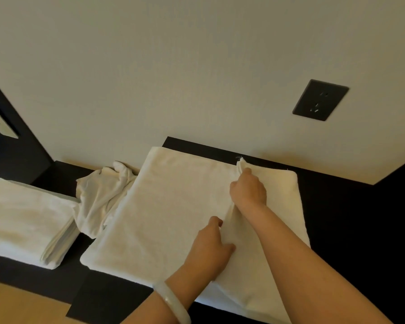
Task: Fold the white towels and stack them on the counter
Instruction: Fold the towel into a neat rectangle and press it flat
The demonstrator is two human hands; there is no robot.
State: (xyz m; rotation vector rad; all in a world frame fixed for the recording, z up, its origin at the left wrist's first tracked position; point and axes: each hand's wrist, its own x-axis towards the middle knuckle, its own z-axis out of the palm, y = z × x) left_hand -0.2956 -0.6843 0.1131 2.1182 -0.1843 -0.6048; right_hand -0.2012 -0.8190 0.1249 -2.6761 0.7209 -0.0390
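Three lots of white cloth lay on the dark worktop [341, 220]: the towel [164, 213] I was folding in the middle, one crumpled towel [98, 197] just left of it, and a folded pile [26, 220] further left, layers too close to count. My left hand [211, 249] and right hand [248, 190] both pinched the towel's raised edge. One bangle [173, 302] sat on my left wrist. Behind was a pale wall with one black socket [320, 100].

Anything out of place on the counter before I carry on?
One thing: a crumpled towel lies bunched on the counter, between the folded stack and the flat towel that the left hand and right hand pinch. It is unfolded, and its edge looks tucked under the flat towel. Nothing looks spilled or damaged.
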